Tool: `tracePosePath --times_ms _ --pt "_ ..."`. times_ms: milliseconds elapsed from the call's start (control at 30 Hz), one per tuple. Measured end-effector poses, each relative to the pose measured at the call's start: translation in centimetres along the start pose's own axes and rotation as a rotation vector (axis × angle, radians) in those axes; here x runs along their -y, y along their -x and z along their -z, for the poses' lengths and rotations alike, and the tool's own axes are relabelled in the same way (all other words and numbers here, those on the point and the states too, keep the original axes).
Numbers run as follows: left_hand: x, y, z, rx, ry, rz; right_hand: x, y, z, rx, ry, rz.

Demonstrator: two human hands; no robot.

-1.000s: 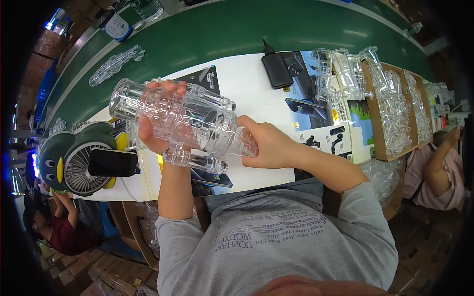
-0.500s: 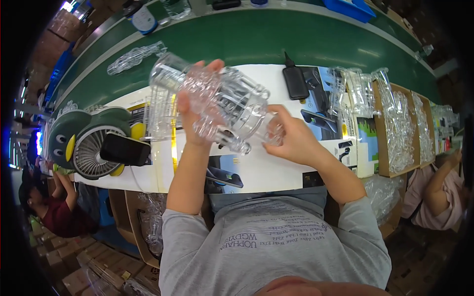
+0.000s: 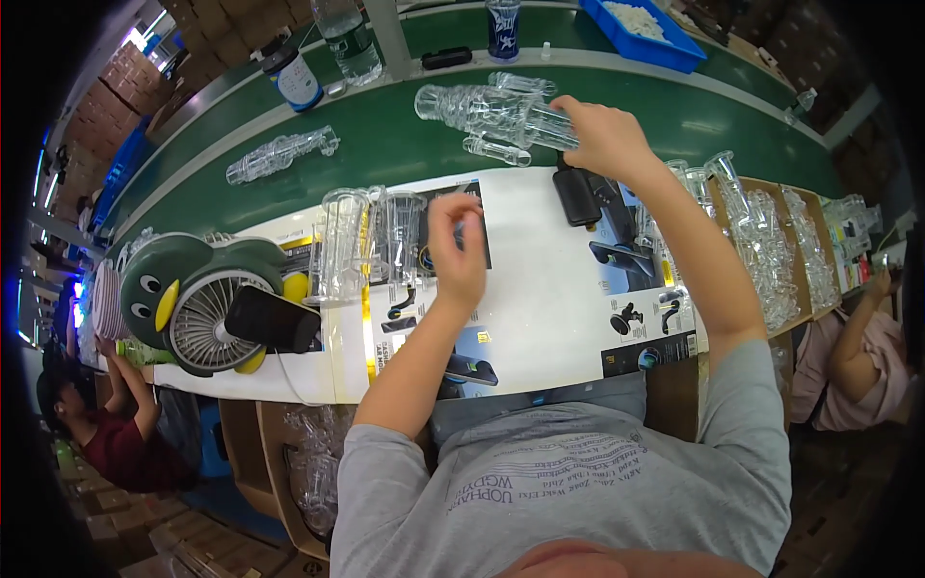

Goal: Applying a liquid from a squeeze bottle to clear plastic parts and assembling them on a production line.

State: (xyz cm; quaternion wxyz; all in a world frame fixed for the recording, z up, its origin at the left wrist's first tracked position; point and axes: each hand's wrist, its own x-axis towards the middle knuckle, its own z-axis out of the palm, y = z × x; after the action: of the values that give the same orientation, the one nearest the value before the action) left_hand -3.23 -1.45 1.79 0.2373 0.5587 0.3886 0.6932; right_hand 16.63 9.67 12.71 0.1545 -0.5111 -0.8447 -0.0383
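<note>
A clear plastic tube assembly, with a wide ribbed body and slim side tubes, is over the green conveyor surface ahead of me. My right hand reaches far forward and grips its right end; the fingertips are partly lost behind the clear plastic. Lower down, above the white work surface, my left hand is loosely curled, with a gap between thumb and fingers and nothing visible in it. Beside it on the left stand several clear plastic tubes. Another clear assembly lies alone on the green surface at the far left.
On the left sits a penguin-shaped fan with a black phone leaning on it. A black dropper bottle lies right of centre. Clear parts fill a cardboard box at right. A blue tray and bottles stand at the back.
The clear assembly went from between both hands out onto the green surface, carried by my right hand. My left hand let go of it and dropped back toward the middle.
</note>
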Motion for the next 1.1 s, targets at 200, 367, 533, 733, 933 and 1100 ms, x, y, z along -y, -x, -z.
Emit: tracePosePath --times_ms 200,367,533,733,933,1100 --pt "-1.0 0.3 -1.0 0.271 -0.288 -0.398 -1.3 -6.7 -1.8 0.321 0.094 0.050" --pt "-0.6 0.0 -1.2 0.285 -0.318 -0.435 -6.2 -9.0 -3.8 0.284 0.135 0.029" --pt "-0.6 0.2 -1.2 0.308 -0.357 -0.444 -8.6 -8.1 -7.0 0.221 0.357 -0.140" --pt "-0.6 0.1 -1.5 0.318 -0.340 -0.429 -10.2 -6.6 -7.5 0.130 0.399 -0.234" --pt "-0.6 0.0 -1.4 0.322 -0.344 -0.411 -10.2 -5.8 -2.8 0.181 0.328 -0.105" --pt "-0.1 0.1 -1.7 0.325 -0.310 -0.350 -11.5 -2.3 0.7 0.550 0.273 -0.111"
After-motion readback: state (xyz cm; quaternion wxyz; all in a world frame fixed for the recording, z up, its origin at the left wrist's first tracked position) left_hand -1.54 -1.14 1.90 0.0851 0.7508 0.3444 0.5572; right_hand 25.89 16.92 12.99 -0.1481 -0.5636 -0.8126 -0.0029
